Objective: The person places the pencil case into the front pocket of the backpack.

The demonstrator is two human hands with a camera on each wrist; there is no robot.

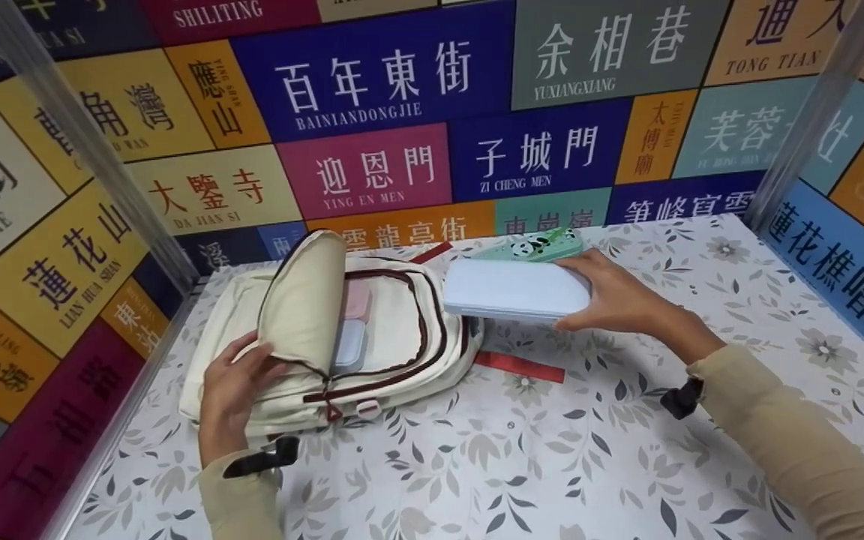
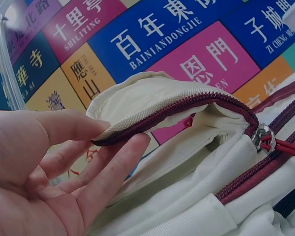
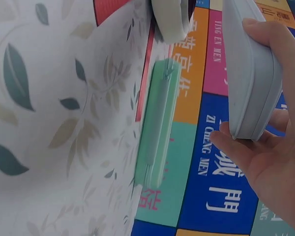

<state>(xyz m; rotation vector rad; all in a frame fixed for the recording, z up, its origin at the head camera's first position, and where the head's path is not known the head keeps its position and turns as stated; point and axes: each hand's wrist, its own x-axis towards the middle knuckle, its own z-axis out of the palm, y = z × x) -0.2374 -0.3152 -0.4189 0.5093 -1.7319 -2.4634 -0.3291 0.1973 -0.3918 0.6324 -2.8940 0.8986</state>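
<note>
A cream backpack (image 1: 394, 379) with dark red zippers lies on the table, its front pocket unzipped. My left hand (image 1: 233, 382) pinches the edge of the pocket flap (image 1: 304, 300) between thumb and fingers and holds it raised; the left wrist view shows the zipper edge (image 2: 177, 105) in that grip. Inside the pocket lie a pink item (image 1: 357, 298) and a pale blue item (image 1: 349, 345). My right hand (image 1: 619, 292) grips a light blue case (image 1: 514, 289) by its right end, above the table at the backpack's right side.
Behind the light blue case, a green pencil case (image 1: 544, 244) with panda pictures lies on the table. Red strips (image 1: 520, 367) lie beside the backpack on the leaf-patterned tablecloth (image 1: 477, 465). Sign-printed panels (image 1: 372, 75) stand along the back and sides.
</note>
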